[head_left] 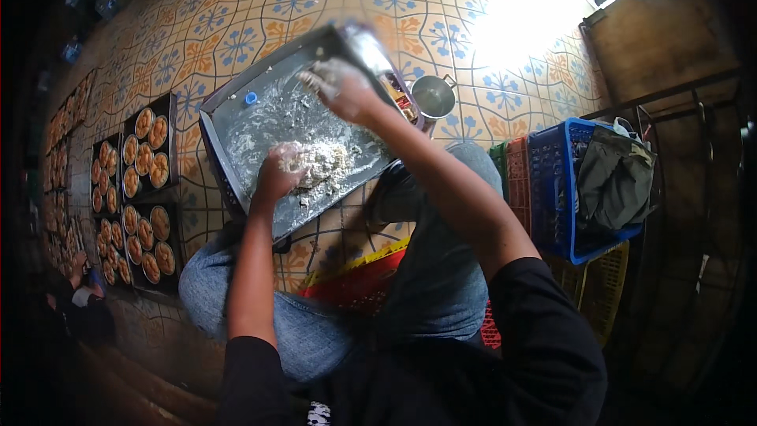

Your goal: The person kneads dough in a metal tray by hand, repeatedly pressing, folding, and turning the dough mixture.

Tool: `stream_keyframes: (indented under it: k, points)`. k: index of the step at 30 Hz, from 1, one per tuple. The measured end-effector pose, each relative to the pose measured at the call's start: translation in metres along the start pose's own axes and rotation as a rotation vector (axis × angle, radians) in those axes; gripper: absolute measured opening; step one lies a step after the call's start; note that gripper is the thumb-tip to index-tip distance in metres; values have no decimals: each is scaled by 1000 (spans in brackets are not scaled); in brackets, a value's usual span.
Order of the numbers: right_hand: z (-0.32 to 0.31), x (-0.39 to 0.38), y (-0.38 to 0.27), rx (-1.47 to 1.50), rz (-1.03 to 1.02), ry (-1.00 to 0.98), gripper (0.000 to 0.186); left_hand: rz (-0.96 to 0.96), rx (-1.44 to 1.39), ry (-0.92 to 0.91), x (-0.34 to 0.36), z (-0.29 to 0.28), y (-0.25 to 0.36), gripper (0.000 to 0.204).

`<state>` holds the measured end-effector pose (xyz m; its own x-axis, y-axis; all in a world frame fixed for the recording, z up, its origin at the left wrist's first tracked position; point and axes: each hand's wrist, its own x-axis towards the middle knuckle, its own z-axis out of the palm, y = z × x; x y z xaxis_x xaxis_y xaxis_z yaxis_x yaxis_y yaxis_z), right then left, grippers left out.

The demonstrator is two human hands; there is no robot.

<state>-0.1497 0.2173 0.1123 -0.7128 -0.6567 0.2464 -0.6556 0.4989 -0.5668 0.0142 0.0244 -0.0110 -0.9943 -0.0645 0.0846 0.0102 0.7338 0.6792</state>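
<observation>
Glare (530, 20) hides some tiles (236, 46); left hand (277, 177) touches dough (326, 164), right hand (347, 95) blurs, grips unclear.

A person before me reaches forward bare-armed, left hand (281, 172) curled and whitened, left forearm (254, 272) running almost straight back from it. The right hand (345, 93), white-coated and blurred, is farther forward and rightward, its forearm slanting back to a bent elbow (498, 243).
</observation>
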Motion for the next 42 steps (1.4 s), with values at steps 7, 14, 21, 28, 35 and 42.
stream_keyframes:
  k: [7, 14, 21, 28, 35, 42]
  points:
    - [34, -44, -36, 29, 70, -260, 52, 8, 98, 21, -25, 6, -8, 55]
    - [97, -59, 27, -213, 116, -382, 49, -217, 204, -130, -21, 11, 2, 83]
    - [140, -44, 52, -81, 151, -497, 53, -205, 92, -74, -22, -3, -16, 69]
    - [169, -61, 52, -18, 44, -451, 36, -239, 52, 35, -32, 5, -47, 43]
    - [130, -69, 52, 91, -190, -221, 29, 97, 174, 73, -37, 7, -19, 45]
    - [112, -106, 67, -136, -401, -377, 49, -26, 344, -260, -64, 11, -19, 67]
